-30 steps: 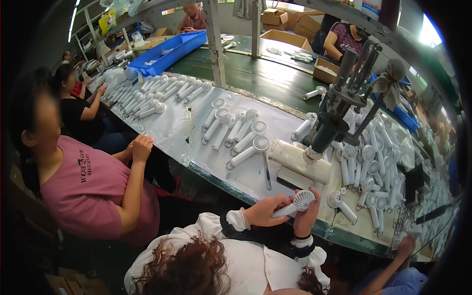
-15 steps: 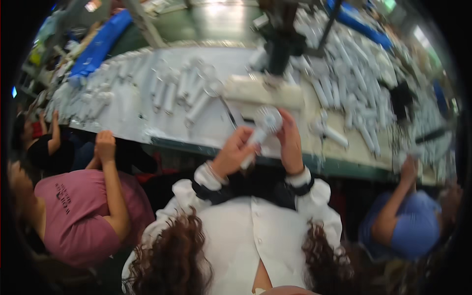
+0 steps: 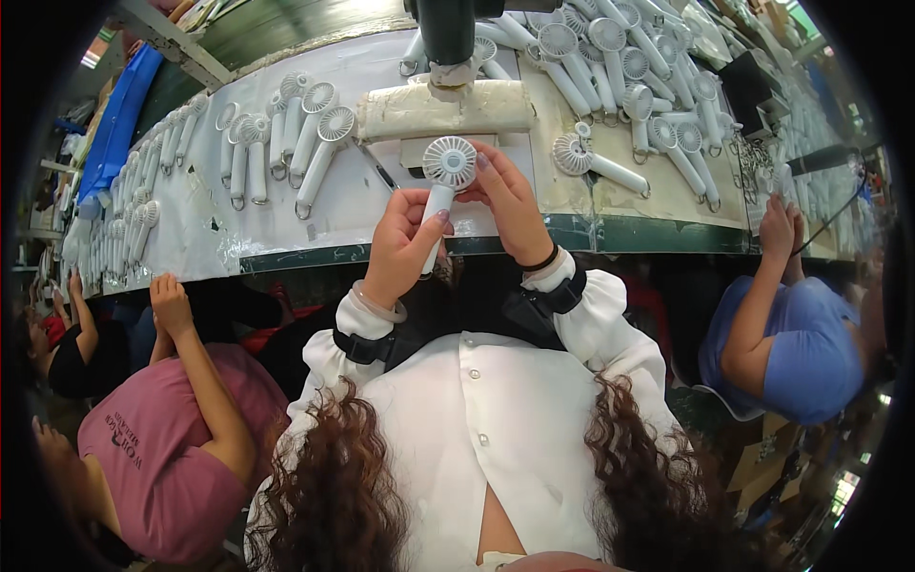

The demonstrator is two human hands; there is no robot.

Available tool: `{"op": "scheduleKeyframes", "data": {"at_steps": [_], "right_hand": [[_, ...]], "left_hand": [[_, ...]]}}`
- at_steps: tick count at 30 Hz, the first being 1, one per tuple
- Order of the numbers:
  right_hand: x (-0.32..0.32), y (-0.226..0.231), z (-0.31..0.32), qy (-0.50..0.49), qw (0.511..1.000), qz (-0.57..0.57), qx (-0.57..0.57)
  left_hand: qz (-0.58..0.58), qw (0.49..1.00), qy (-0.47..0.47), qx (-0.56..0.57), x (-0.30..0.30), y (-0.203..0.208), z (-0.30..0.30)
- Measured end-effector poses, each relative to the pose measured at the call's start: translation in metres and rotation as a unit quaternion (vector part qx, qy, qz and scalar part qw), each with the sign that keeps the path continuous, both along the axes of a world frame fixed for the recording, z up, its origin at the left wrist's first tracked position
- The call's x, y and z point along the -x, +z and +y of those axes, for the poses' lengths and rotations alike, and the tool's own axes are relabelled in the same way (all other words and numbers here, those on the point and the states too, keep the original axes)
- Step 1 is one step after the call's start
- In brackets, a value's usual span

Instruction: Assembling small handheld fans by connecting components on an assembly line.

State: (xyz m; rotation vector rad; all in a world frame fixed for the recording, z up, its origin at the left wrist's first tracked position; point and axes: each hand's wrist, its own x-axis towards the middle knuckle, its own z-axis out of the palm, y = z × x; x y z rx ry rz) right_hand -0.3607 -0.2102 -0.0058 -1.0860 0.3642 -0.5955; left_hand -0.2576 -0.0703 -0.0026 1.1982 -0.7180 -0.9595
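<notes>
A white handheld fan [image 3: 449,162] is up in front of me at the table's near edge, round grille up and handle slanting down to the left. Around its handle are the closed fingers of my left hand [image 3: 404,240], thumb on top. My right hand [image 3: 506,199] grips the right rim of the fan head, thumb near the grille and other fingers partly hidden behind it. Just beyond stands a cream padded block [image 3: 446,111] under a dark machine column [image 3: 447,38]. A thin dark pen-like tool [image 3: 376,164] lies left of the block.
Several white fans [image 3: 315,129] lie in rows on the left, and a heap of more fans [image 3: 610,67] covers the right. One fan [image 3: 620,173] lies alone nearer me. Co-workers sit on both sides, one in a pink shirt [image 3: 176,448], one in blue [image 3: 796,343].
My view has shifted and sharpened. The fan stays in both hands, with its grille now facing up more squarely; my right fingers have shifted along the head's rim.
</notes>
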Motion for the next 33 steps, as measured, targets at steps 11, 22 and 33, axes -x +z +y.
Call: {"op": "scheduleKeyframes", "data": {"at_steps": [11, 22, 33], "right_hand": [[-0.001, -0.003, -0.003, -0.033, 0.996, 0.027, 0.076], [0.021, -0.02, -0.005, -0.011, 0.991, -0.027, 0.133], [0.026, -0.021, -0.001, -0.007, 0.988, -0.028, 0.153]], "left_hand": [[-0.075, 0.997, -0.013, -0.02, 0.006, -0.001, -0.001], [-0.1, 0.991, 0.084, 0.017, -0.026, -0.011, 0.038], [-0.565, 0.752, 0.288, -0.18, -0.073, -0.005, 0.04]]}}
